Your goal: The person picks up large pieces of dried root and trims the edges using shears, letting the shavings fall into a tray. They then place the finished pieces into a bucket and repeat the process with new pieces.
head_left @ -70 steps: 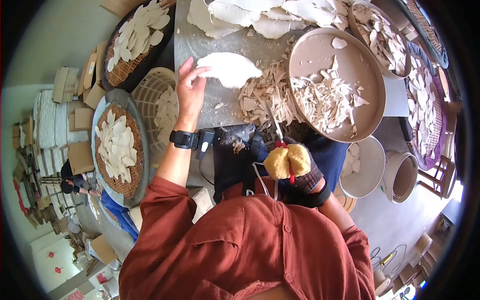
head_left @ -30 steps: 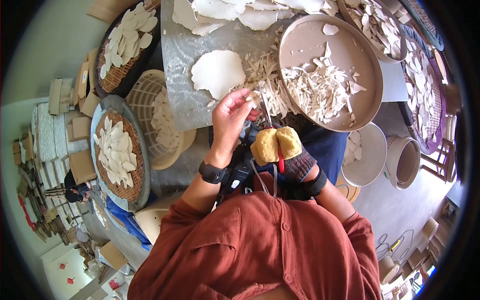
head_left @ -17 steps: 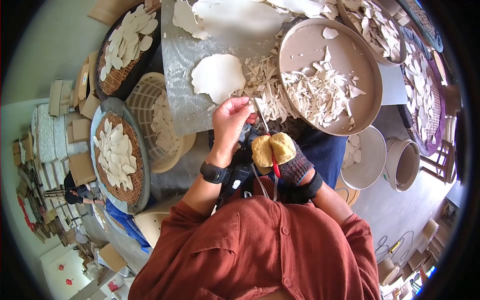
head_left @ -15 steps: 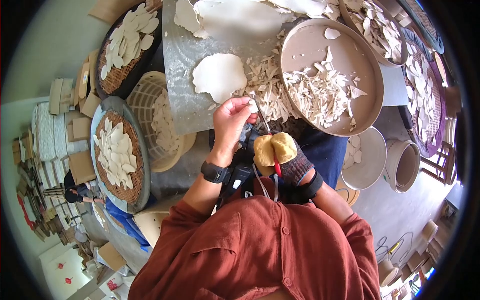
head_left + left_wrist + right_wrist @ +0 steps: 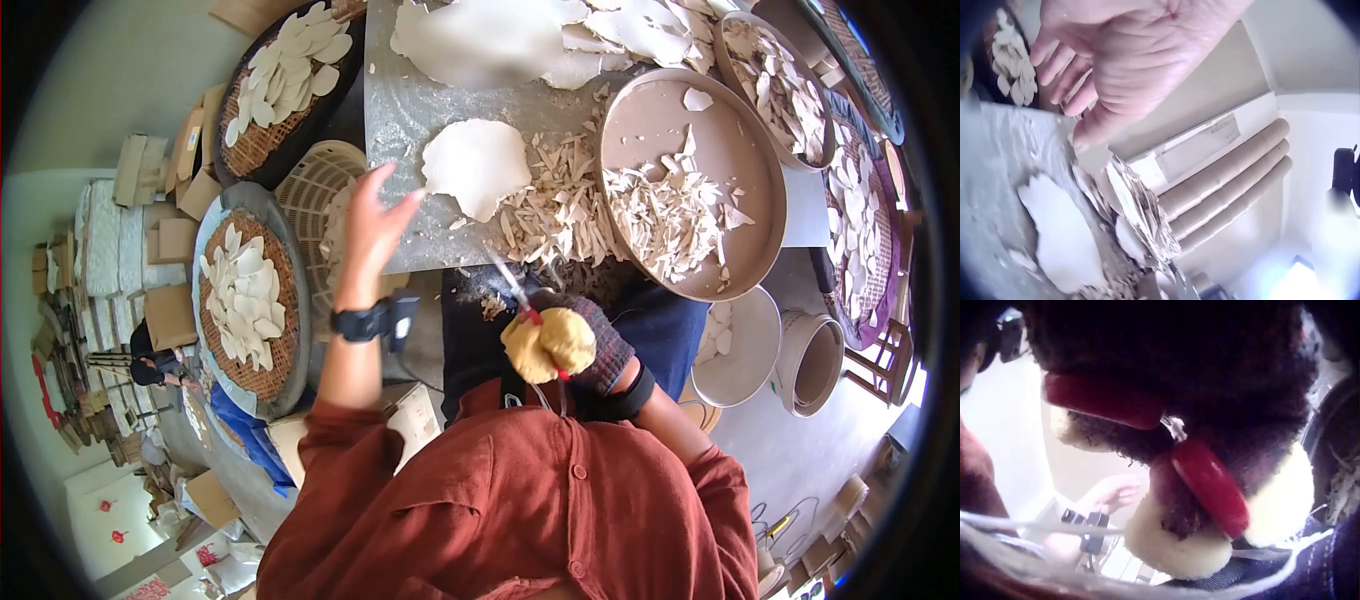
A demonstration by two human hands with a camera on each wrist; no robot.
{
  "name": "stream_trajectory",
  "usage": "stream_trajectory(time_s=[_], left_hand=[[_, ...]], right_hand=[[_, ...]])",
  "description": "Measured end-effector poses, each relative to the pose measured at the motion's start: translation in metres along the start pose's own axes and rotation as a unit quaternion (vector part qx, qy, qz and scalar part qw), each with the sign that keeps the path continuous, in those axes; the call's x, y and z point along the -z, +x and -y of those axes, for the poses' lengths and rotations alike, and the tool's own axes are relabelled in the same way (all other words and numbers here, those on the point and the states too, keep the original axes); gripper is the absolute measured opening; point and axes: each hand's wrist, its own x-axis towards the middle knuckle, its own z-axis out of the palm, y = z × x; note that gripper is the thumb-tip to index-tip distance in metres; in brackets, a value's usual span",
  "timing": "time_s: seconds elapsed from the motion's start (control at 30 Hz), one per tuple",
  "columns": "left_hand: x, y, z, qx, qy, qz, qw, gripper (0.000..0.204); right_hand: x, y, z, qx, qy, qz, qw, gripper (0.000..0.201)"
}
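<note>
Spreading wide: left hand (image 5: pixel 370 228) — now well away from scissors (image 5: pixel 514 282); right hand (image 5: pixel 603 348) — gripping them

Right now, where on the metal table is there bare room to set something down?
Nearly bare, with crumbs: the metal table between its left edge and the single pale sheet, near the left hand. Crowded: shavings between that sheet and the round tray, and overlapping sheets beyond.
</note>
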Motion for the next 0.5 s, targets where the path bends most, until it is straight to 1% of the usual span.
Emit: stream_trajectory(time_s=[0.03, 0.07, 0.17, 0.2, 0.3, 0.33, 0.43, 0.47, 0.5], left_hand=[[-0.023, 0.012, 0.003, -0.006, 0.021, -0.006, 1.0, 0.073], [-0.043, 0.022, 0.008, -0.012, 0.042, -0.012, 0.999, 0.085], [-0.069, 0.033, -0.001, -0.086, 0.214, 0.018, 0.973, 0.104], [-0.068, 0.037, -0.003, -0.052, 0.184, 0.053, 0.98, 0.108], [-0.058, 0.042, -0.02, -0.006, 0.264, 0.101, 0.959, 0.111], [-0.056, 0.044, -0.02, -0.013, 0.292, 0.085, 0.953, 0.103], [-0.041, 0.054, 0.01, 0.017, 0.147, 0.081, 0.986, 0.085], [-0.031, 0.053, 0.007, 0.041, -0.01, 0.127, 0.991, 0.058], [-0.017, 0.047, 0.006, 0.089, -0.205, 0.234, 0.946, 0.038]], right_hand=[[0.018, 0.009, 0.043, -0.023, 0.003, -0.02, 1.0, 0.035], [0.023, 0.01, 0.057, -0.049, 0.023, -0.016, 0.998, 0.035], [0.026, 0.004, 0.05, -0.01, 0.005, -0.051, 0.999, 0.037], [0.024, -0.002, 0.04, -0.023, 0.018, -0.054, 0.998, 0.037], [0.02, -0.013, 0.026, -0.075, 0.146, -0.087, 0.983, 0.042], [0.026, -0.013, 0.028, -0.063, 0.111, -0.077, 0.989, 0.042], [0.018, -0.02, 0.012, -0.119, 0.252, -0.085, 0.957, 0.04], [0.017, -0.023, 0.013, -0.15, 0.423, -0.092, 0.889, 0.029], [0.017, -0.023, 0.012, -0.126, 0.503, -0.097, 0.85, 0.027]])
